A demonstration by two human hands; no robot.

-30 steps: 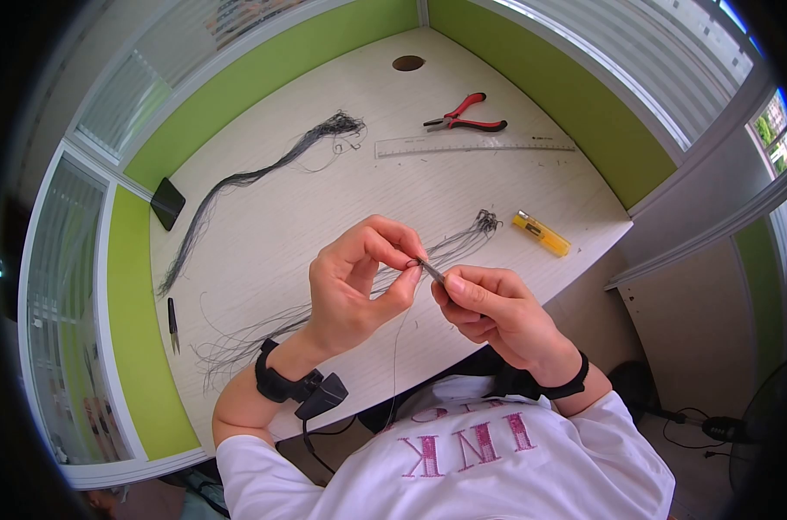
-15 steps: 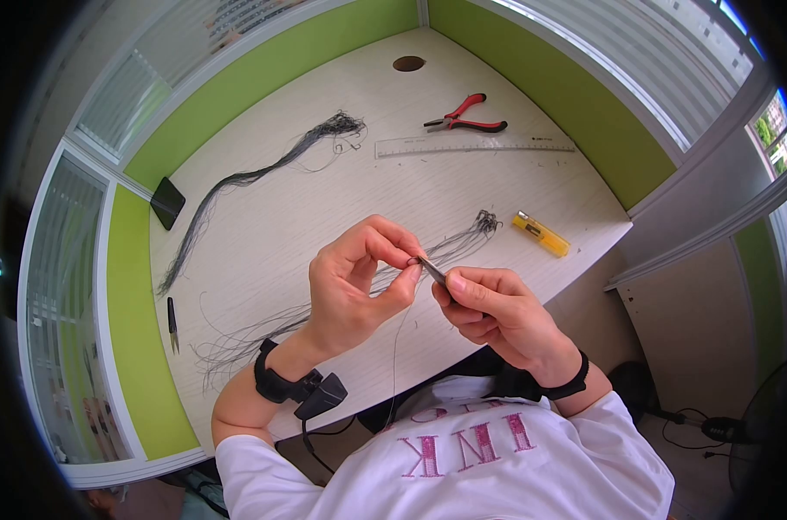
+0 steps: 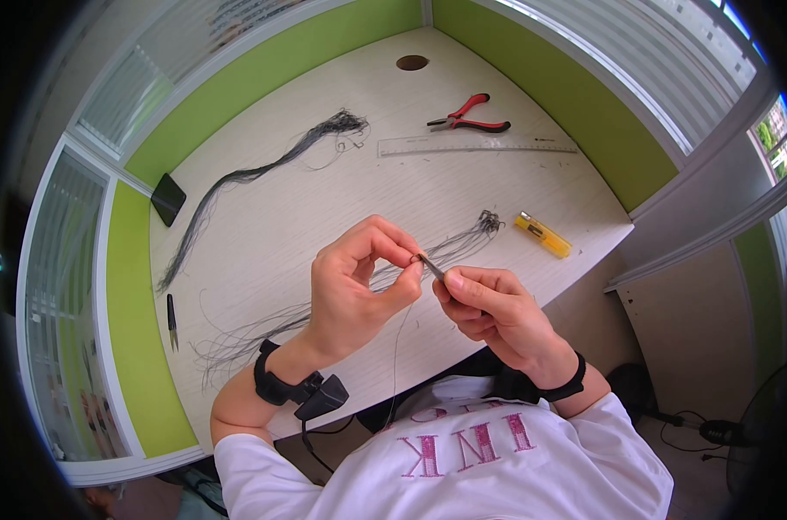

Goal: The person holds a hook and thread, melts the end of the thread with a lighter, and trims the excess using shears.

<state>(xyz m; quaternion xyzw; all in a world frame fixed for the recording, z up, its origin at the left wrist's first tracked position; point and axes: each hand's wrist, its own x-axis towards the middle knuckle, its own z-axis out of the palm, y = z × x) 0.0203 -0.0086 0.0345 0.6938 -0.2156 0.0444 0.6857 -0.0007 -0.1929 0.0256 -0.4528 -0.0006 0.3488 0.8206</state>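
In the head view, my left hand is closed, thumb and forefinger pinching the end of a thin line and a tiny piece too small to make out. The line hangs from those fingertips toward the table edge. My right hand is closed around slim dark tweezers, whose tip meets the left fingertips. Most of the tool's grip end is hidden in the palm. Under and behind my hands lies a bundle of thin dark lines, with small curled, hook-like ends gathered at its right.
A yellow lighter lies at the right. Farther back are a clear ruler and red-and-black pliers. A second dark bundle, a black phone-like slab and a small black-handled pointed tool are at left. Green partitions border the table.
My hands stay almost in place, fingertips and tweezers together. The tweezers' tip has shifted only very slightly, and the whole view has moved a little.
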